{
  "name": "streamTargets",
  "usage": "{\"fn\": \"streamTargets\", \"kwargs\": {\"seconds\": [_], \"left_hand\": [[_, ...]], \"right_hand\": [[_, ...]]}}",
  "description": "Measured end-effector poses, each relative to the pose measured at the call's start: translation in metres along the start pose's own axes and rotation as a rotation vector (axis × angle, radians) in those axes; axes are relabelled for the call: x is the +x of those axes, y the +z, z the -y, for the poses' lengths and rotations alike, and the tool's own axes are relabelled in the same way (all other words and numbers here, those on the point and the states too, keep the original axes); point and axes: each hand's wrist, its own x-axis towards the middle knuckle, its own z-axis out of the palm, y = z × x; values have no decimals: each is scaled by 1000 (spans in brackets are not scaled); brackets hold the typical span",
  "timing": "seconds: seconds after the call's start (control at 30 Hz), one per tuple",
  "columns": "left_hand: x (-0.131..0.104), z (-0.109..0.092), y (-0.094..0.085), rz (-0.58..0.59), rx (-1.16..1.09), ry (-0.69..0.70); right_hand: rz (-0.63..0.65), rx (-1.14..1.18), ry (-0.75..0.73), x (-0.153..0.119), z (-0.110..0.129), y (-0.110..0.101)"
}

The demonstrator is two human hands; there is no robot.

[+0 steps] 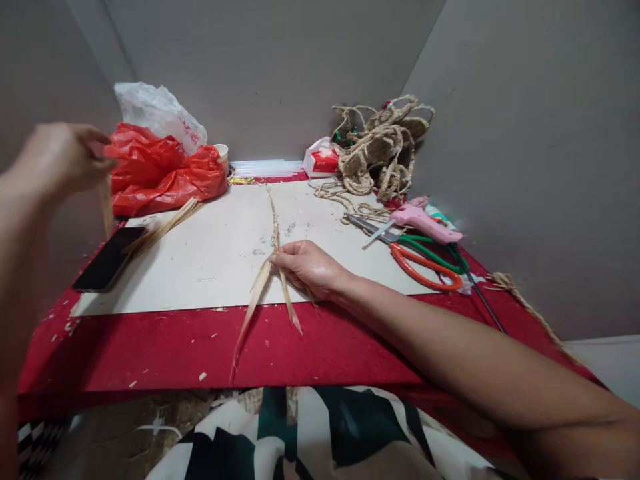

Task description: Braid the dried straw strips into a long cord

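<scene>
My right hand (309,267) pinches a thin braid of dried husk (275,220) at its lower end, over the white board (220,267). The braid runs straight away from me, and loose pale strips (257,291) fan out below my fingers toward the table edge. Raised at the far left, my left hand (70,160) is slightly blurred. Its fingers are closed on a narrow dried husk strip (106,203) that hangs down. A bundle of similar strips (167,227) lies across the board's left side, its near end over a black phone (107,260).
Red and white plastic bags (165,173) stand at the back left. To the right lie scissors with orange and green handles (425,267), a pink glue gun (423,220) and a heap of braided rope (380,153). Clear glue sticks (267,168) lie along the back wall.
</scene>
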Motion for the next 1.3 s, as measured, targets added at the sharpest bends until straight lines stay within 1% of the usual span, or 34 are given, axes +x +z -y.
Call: {"fn": "streamTargets", "kwargs": {"seconds": [0.03,0.07,0.1,0.13,0.17,0.2,0.27,0.3,0.37,0.43,0.5,0.6,0.73,0.8,0.87,0.97,1.1,1.13,1.2,1.3], "left_hand": [[-11,-15,14,-37,130,9],[-25,-30,29,-89,92,88],[-41,-45,44,-87,25,132],[-58,-60,59,44,-53,162],[-76,-73,74,233,-182,181],[-93,-85,88,467,-327,161],[-123,-104,111,807,-576,107],[-133,-109,119,922,-694,72],[-145,-115,130,1013,-850,-45],[-147,-113,135,1038,-941,-152],[-145,-108,137,1046,-985,-218],[-144,-103,137,1034,-1021,-260],[-151,-105,138,991,-1040,-264],[-155,-108,139,954,-1041,-240],[-158,-110,139,914,-1035,-185],[-162,-114,137,834,-989,-70],[-164,-116,133,693,-858,86],[-163,-116,133,690,-842,101],[-161,-114,132,747,-873,63],[-158,-112,134,872,-1015,-100]], "right_hand": [[9,9,-5,0,0,-1],[19,19,-11,1,-1,-2],[31,28,-17,1,-1,-2],[43,35,-22,1,-1,-3],[54,43,-25,1,-1,-3],[61,51,-27,1,-1,-3],[66,62,-31,1,-1,-3],[66,65,-35,1,-1,-3],[71,69,-47,1,0,-3],[81,75,-62,1,0,-4],[90,82,-72,1,0,-5],[87,81,-62,2,-1,-4],[54,60,-37,2,0,-2],[35,45,-31,1,1,0],[20,39,-26,0,2,2],[22,46,-19,-2,4,3],[26,31,-12,-1,4,1],[29,30,-10,-1,4,1],[41,48,-15,-1,4,0],[53,79,-45,-2,5,-1]]}}
